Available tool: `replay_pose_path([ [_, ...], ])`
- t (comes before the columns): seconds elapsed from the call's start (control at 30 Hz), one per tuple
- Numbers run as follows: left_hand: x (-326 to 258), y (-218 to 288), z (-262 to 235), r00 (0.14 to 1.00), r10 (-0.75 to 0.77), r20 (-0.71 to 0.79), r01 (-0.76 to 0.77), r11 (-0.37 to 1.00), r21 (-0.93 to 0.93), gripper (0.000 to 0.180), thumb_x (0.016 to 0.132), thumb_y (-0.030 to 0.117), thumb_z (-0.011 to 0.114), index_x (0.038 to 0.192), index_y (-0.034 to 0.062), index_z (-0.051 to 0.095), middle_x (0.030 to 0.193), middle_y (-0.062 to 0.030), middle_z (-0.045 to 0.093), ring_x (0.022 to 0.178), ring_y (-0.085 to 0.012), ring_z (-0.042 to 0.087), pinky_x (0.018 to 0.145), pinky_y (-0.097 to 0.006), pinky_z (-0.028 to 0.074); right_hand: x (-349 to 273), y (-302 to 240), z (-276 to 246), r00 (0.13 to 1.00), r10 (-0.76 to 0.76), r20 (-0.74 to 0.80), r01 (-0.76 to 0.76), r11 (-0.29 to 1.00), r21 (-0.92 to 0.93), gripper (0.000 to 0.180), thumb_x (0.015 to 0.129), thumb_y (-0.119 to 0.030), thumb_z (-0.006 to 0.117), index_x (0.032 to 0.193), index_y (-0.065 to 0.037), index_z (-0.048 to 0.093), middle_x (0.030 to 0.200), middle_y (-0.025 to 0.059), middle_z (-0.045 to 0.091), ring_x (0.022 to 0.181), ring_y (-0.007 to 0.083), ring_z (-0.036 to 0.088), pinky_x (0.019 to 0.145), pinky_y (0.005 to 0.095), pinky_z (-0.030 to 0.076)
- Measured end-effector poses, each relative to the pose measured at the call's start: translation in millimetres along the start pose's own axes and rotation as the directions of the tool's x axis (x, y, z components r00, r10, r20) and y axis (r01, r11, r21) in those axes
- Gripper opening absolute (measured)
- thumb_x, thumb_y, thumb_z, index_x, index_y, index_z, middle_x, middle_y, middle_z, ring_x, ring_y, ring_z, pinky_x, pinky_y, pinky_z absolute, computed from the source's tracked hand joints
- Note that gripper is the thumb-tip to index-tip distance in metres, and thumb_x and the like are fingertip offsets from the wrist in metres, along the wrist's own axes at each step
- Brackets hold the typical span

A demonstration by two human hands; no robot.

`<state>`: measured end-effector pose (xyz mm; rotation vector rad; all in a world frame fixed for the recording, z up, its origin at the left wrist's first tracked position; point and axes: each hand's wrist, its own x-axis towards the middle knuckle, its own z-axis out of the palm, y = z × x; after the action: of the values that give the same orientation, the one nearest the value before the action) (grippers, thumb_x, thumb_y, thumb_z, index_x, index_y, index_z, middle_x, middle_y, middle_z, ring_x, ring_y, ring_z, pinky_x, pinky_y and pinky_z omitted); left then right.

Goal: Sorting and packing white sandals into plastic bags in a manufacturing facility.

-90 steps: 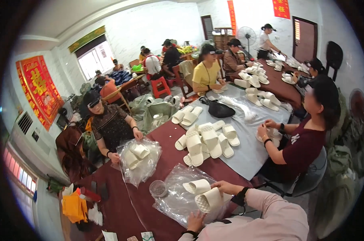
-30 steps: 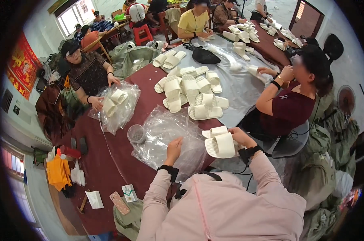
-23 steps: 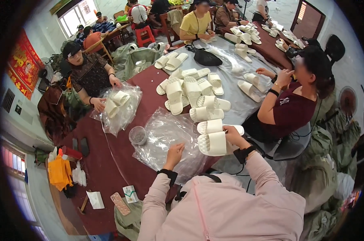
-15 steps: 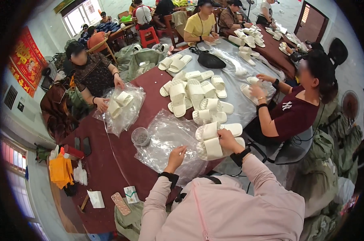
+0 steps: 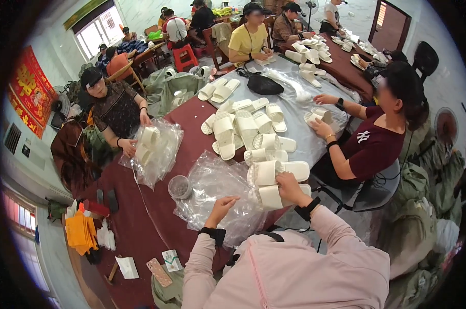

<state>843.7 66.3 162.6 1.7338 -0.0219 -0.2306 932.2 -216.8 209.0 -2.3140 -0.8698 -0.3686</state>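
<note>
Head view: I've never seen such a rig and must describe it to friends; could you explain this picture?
There is no machine here, just a person in a pink jacket working barehanded. The picture comes from the left of two wide fisheye cameras worn on the head, so straight edges bend. The right hand grips a pair of cream slippers. The left hand is near clear plastic on the dark red table; whether they touch, I can't tell. A round clear tub stands there too, with a heap of slippers beyond. A co-worker at the right handles other slippers.
</note>
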Motion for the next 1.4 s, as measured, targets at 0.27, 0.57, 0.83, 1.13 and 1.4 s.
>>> replay_pose_path([
  [0.27,-3.1,-5.9,-14.3,0.997,0.031,-0.065,-0.030,0.999,0.014,0.023,0.086,0.017,0.053,0.104,0.0060,0.062,0.101,-0.0069,0.061,0.098,-0.0142,0.052,0.085,-0.026,0.039,0.0,1.2,2.1,0.999,0.030,0.041,-0.037,0.982,0.187,0.009,0.060,0.001,0.050,0.067,-0.004,0.050,0.068,0.0128,0.052,0.072,0.0336,0.048,0.060,0.0424,0.036],
  [0.57,-7.9,-1.7,-13.9,0.990,-0.048,-0.135,0.034,0.994,-0.109,0.024,0.086,0.015,0.052,0.107,0.0054,0.061,0.104,-0.0069,0.060,0.096,-0.0154,0.054,0.085,-0.025,0.040,-3.7,-19.5,17.8,0.999,0.046,0.001,-0.046,0.984,0.170,0.009,0.060,0.000,0.052,0.069,-0.003,0.050,0.070,0.0143,0.052,0.072,0.0344,0.048,0.062,0.0414,0.038],
  [0.83,-7.1,4.9,-10.7,0.978,-0.149,-0.144,0.150,0.989,0.000,0.032,0.084,0.027,0.056,0.103,0.0011,0.055,0.093,-0.0089,0.062,0.086,-0.0155,0.058,0.075,-0.027,0.044,-1.4,-33.1,27.4,0.995,0.103,0.013,-0.104,0.975,0.198,0.014,0.062,-0.009,0.059,0.074,-0.003,0.054,0.072,0.0134,0.051,0.073,0.0314,0.050,0.063,0.0373,0.041],
  [1.13,-9.1,27.5,15.3,0.943,0.037,-0.332,0.133,0.870,0.474,0.030,0.083,0.031,0.051,0.094,0.0049,0.060,0.084,-0.0175,0.062,0.079,-0.0334,0.060,0.068,-0.039,0.046,-3.8,-60.1,38.5,0.998,0.065,0.012,-0.066,0.983,0.170,0.014,0.061,-0.008,0.055,0.073,-0.003,0.050,0.073,0.0134,0.051,0.074,0.0326,0.050,0.064,0.0420,0.041],
  [1.4,-15.4,28.9,17.1,0.846,0.112,-0.521,0.179,0.861,0.477,0.028,0.083,0.028,0.048,0.094,0.0072,0.064,0.079,-0.0183,0.062,0.076,-0.0348,0.060,0.067,-0.040,0.046,-8.4,-64.4,44.6,0.987,0.160,0.011,-0.160,0.981,0.113,0.016,0.059,-0.007,0.055,0.074,-0.002,0.051,0.075,0.0136,0.051,0.075,0.0324,0.050,0.064,0.0403,0.041],
])
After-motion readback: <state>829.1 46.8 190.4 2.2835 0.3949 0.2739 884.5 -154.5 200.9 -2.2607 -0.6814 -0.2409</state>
